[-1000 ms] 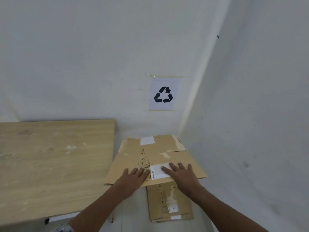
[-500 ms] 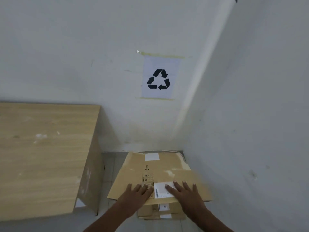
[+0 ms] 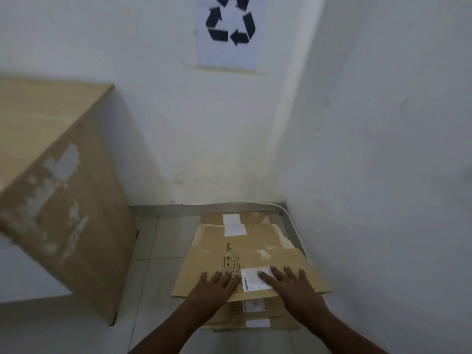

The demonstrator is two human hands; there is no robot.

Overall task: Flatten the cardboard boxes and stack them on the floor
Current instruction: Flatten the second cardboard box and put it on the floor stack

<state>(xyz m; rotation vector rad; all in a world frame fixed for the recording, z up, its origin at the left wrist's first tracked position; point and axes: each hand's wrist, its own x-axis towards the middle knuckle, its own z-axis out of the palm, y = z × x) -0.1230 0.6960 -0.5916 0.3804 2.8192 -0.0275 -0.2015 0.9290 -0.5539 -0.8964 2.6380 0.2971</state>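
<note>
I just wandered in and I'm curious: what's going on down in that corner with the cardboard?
A person has the left hand and right hand spread flat, side by side, on a flattened cardboard box. That box lies over a stack of other flattened boxes on the tiled floor, in the corner under a recycling sign. A wooden cabinet stands to the left. It looks like this box is being added to the pile.

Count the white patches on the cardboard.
5 white patches: two at the pile's far end, one between left hand and right hand, two on lower sheets' near edges. Others may be hidden.
</note>
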